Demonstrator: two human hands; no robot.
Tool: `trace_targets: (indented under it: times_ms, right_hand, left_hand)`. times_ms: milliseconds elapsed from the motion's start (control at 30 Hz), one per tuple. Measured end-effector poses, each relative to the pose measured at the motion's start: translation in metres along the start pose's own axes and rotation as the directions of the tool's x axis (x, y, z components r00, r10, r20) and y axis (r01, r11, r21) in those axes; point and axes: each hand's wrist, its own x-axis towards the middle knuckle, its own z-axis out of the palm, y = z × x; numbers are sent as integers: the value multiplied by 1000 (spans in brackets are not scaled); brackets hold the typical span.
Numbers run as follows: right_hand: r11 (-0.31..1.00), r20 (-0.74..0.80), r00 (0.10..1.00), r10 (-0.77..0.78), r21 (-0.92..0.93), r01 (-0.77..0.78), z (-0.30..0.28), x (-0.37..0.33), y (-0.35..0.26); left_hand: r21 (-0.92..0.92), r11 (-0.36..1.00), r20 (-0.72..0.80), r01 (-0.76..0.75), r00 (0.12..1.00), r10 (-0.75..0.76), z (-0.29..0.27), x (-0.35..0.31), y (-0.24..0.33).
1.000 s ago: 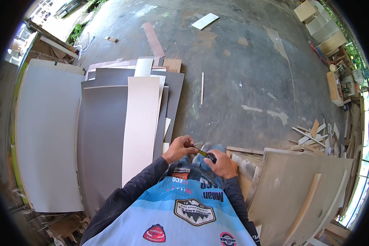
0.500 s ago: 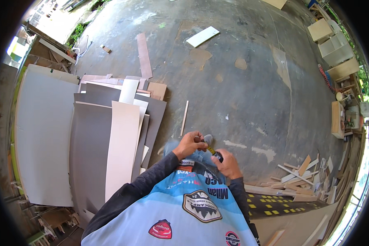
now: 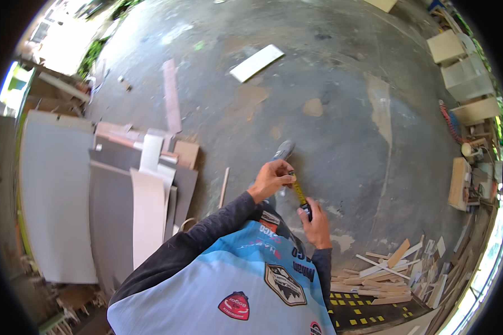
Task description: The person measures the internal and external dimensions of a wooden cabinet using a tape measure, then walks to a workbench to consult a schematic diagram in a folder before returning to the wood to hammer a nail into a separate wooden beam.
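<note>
A tape measure (image 3: 305,210) with a dark case sits in my right hand (image 3: 317,224), its fingers wrapped round it. A short length of yellow blade (image 3: 299,193) runs out of the case, up and to the left. My left hand (image 3: 273,177) pinches the free end of that blade between thumb and fingers. Both hands are in front of my body, above the concrete floor. Just beyond the left hand shows a grey shoe (image 3: 285,149).
Stacked sheet panels (image 3: 114,204) lie to the left, beside a large pale panel (image 3: 58,195). A thin wooden strip (image 3: 224,187) and a white board (image 3: 257,63) lie on the floor (image 3: 341,151). Wood offcuts (image 3: 394,262) are heaped at the lower right; wooden boxes (image 3: 460,181) line the right side.
More of the yellow blade shows between my hands, which are farther apart. The left hand has moved up and slightly right. The view has shifted, and the shoe is farther forward.
</note>
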Motion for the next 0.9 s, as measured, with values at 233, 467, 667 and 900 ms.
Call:
trace_targets:
  times_ms: [233,467,667,900]
  right_hand:
    - [985,-137,975,172,20,-171,-115,114,50]
    - [949,-322,896,306,174,-262,-218,226,93]
    - [918,-460,811,361,328,-222,-321,320,147]
    - [908,-478,793,376,360,-214,-522,479,192]
  left_hand:
    - [61,991,108,-115,988,108,33,225,106]
    - [196,962,322,-190,939,120,159,451,222]
    - [88,969,411,-229,895,174,305,613,247]
    - [166,972,441,-166,894,77,444,747,232]
